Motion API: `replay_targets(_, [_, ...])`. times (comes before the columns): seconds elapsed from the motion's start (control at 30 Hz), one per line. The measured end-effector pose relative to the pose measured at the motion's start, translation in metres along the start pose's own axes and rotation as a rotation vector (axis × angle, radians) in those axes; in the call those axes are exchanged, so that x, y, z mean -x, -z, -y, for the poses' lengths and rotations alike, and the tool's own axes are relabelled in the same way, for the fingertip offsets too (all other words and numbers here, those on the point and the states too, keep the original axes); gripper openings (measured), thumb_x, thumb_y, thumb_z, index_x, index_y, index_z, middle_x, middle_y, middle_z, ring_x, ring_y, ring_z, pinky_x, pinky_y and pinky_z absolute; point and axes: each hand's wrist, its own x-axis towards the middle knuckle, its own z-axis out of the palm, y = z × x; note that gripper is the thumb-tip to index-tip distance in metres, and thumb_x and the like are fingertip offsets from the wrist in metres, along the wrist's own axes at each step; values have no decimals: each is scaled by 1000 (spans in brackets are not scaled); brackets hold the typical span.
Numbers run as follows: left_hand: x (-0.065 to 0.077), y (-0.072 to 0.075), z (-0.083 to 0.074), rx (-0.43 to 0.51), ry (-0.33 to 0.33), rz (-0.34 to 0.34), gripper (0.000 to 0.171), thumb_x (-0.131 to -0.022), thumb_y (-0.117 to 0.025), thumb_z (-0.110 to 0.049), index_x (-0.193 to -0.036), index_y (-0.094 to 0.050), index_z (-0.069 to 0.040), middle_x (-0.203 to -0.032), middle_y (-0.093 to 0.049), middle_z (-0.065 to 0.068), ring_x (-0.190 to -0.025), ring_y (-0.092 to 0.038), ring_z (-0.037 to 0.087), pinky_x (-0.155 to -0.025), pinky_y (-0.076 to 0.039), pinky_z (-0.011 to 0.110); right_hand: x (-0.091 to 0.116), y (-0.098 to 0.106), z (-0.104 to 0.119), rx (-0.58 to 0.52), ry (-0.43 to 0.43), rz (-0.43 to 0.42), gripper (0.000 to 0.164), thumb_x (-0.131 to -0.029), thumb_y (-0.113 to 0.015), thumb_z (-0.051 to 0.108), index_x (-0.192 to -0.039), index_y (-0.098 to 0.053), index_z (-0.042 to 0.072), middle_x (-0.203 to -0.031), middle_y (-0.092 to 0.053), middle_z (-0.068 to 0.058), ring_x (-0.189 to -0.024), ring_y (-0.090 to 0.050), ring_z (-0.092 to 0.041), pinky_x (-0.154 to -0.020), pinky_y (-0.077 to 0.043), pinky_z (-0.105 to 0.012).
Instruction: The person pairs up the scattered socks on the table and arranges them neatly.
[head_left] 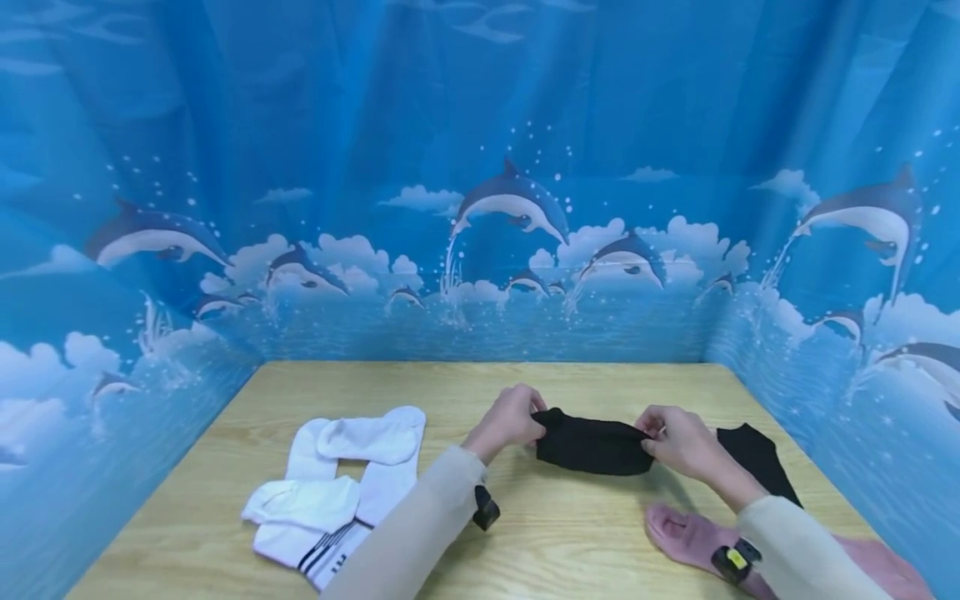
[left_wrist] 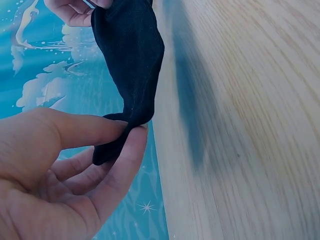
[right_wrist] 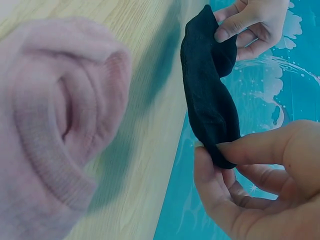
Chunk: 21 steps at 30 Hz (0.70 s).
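A black sock [head_left: 592, 445] is stretched sideways between both hands, above the wooden table. My left hand [head_left: 512, 418] pinches its left end between thumb and fingers, and my right hand [head_left: 678, 442] pinches the right end the same way. In the left wrist view the black sock [left_wrist: 131, 55] hangs from the thumb and forefinger. Seen from the right wrist, the sock [right_wrist: 207, 95] runs from one hand to the other. Another black sock [head_left: 757, 458] lies behind the right forearm. Below that forearm is a pink sock [head_left: 686, 533], partly covered by the sleeve.
White socks [head_left: 375, 442] lie overlapping on the left of the table [head_left: 570, 542], one with black stripes [head_left: 330, 546]. A blue curtain [head_left: 360, 167] printed with dolphins stands around the table's back and sides. The pink sock [right_wrist: 65, 110] looms close to the right wrist camera.
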Motion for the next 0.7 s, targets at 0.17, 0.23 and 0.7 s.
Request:
replay_targets(0.17, [2, 4, 4, 4, 12, -11, 33, -85, -76, 4, -117, -70, 0, -99, -72, 17, -66, -71, 16, -70, -62, 28, -5, -4, 3, -23, 12, 5, 13, -87, -69, -3, -99, -67, 3, -94, -68, -12, -75, -65, -16, -64, -53, -32])
replay_targets(0.23, [2, 5, 5, 8, 13, -7, 33, -85, -75, 4, -117, -69, 0, -99, -72, 16, -66, -71, 16, -70, -61, 28, -6, -5, 4, -25, 20, 2, 14, -86, -69, -4, -99, -67, 2, -94, -68, -13, -75, -66, -17, -64, -53, -32])
replay_targets(0.7, [5, 16, 14, 38, 43, -35, 27, -91, -72, 0, -118, -67, -3, -107, -70, 17, -67, -71, 17, -71, -62, 33, -19, -10, 16, -65, 47, -32, 13, -88, -70, -2, -101, -69, 0, -91, -70, -12, -74, -67, -17, -63, -55, -30])
